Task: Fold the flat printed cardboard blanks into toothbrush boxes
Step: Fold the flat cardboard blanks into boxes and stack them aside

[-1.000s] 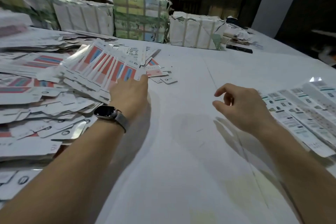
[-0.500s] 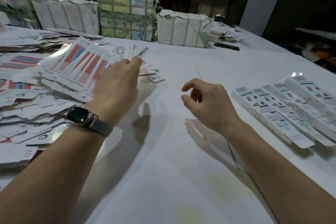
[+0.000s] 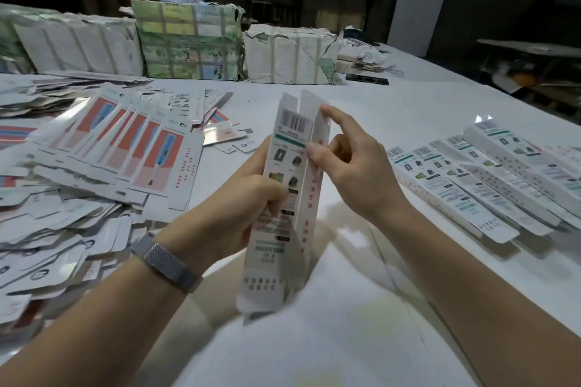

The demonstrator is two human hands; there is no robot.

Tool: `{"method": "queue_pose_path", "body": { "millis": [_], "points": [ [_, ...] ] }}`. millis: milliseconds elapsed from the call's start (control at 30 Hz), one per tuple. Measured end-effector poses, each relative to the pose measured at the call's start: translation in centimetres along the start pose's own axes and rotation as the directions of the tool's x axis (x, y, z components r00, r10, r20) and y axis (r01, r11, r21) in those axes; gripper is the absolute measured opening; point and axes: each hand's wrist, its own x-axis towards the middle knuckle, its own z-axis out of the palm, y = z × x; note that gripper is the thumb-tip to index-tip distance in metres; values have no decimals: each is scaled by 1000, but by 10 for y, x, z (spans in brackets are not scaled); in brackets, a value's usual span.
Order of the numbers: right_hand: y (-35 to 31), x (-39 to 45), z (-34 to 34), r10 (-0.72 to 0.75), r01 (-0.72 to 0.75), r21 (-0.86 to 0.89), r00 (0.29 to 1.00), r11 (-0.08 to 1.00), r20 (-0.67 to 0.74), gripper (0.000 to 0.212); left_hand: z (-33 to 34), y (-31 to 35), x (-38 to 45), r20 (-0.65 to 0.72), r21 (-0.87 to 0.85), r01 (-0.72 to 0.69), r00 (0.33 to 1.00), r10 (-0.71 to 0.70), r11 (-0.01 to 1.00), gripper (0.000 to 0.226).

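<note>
Both hands, empty a moment ago, are now holding one printed blank [image 3: 283, 198] upright above the table [image 3: 377, 122]. The left hand [image 3: 239, 207] is curling its grip around the barcode panel, while the right hand [image 3: 355, 166] is pinching the side flap, index finger extending.

Left hand [image 3: 242, 207] grips an upright blank [image 3: 284, 198]; right hand [image 3: 352, 166] fingers [image 3: 314, 152] pinch its side panel, seemingly half-folded.
</note>
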Motion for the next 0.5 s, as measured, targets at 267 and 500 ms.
{"method": "queue_pose_path", "body": {
  "millis": [267,500],
  "points": [
    [-4,-5,0,-59,60,-23,998,998,26,44,9,2,-6,27,-226,90,996,-86,970,39],
    [-6,-4,2,3,-3,108,1000,994,1,11,21,2,-8,-22,-218,83,996,-90,972,50]
  ]
}}
